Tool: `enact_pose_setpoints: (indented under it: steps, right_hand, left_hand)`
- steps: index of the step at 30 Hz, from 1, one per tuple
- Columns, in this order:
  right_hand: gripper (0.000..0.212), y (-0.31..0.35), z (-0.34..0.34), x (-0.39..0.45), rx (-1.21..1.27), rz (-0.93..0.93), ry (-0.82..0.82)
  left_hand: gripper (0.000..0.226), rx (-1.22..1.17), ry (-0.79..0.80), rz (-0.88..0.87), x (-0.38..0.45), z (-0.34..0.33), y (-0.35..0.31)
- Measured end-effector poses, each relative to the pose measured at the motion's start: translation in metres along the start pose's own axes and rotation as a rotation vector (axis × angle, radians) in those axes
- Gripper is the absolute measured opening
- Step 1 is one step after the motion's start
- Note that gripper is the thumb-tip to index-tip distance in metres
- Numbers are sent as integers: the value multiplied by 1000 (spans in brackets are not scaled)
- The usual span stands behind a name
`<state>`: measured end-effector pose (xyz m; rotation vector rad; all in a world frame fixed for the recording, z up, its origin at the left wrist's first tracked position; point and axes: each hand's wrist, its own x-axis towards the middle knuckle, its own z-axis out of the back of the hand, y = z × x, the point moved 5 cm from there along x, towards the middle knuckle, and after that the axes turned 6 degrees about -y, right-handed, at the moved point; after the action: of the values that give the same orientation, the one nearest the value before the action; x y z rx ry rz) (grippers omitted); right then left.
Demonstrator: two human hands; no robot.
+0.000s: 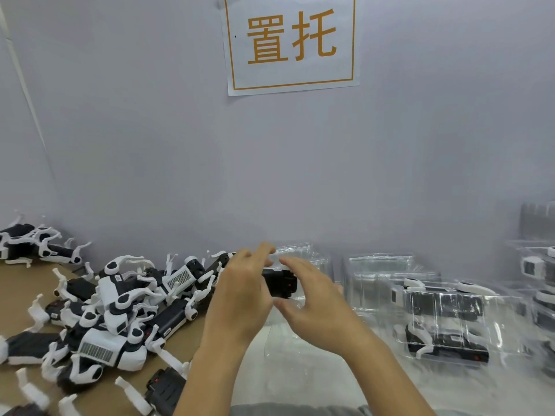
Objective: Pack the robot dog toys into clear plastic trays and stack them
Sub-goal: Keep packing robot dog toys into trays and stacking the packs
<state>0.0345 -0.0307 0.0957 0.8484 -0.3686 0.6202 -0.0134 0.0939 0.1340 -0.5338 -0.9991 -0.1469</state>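
Black and boxy, with a small red spot on its near face, the toy dog body (280,282) sits between the two hands above the middle of the bench (300,370). Only its right end shows; the rest is hidden behind the left hand (240,298), so whether it has white legs attached cannot be told. The left hand wraps the toy from the left, its fingers curled over the top, and this grip is grasping the toy. The right hand (315,301) is on the toy's right side, fingers stretched above it and thumb below; the frame is blurred, so whether this grip is closed on the toy or only cupped beside it cannot be told.

Just under and behind the hands lies a clear plastic tray (285,334), its edge faintly visible against the pale bench. To the left, on brown cardboard (21,283), a heap of loose toy dogs (120,304) lies tumbled together, black bodies with white legs sticking out at every angle. To the right, packed trays (447,316) hold black and white dogs under clear plastic, with more stacked trays (381,274) behind them and at the far right edge. On the grey wall hangs a white paper sign (289,43) with orange characters.
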Motion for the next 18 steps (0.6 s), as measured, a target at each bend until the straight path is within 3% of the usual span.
enact_pose_setpoints:
  steps: [5,10,14,18]
  right_hand:
    - [46,-8,15,6,-191,-63,-150]
    - [17,-17,24,4,-338,-83,-78]
    - [21,-25,22,1,-105,-157,51]
    - [30,-26,24,3,-41,-178,-41]
  left_hand:
    - [56,-33,27,-154,-3,-9,-25]
    - [53,-27,106,-252,-12,-25,-42]
    - [45,34,121,-331,-17,-36,-50]
    - [47,124,-14,-380,-15,-33,-51]
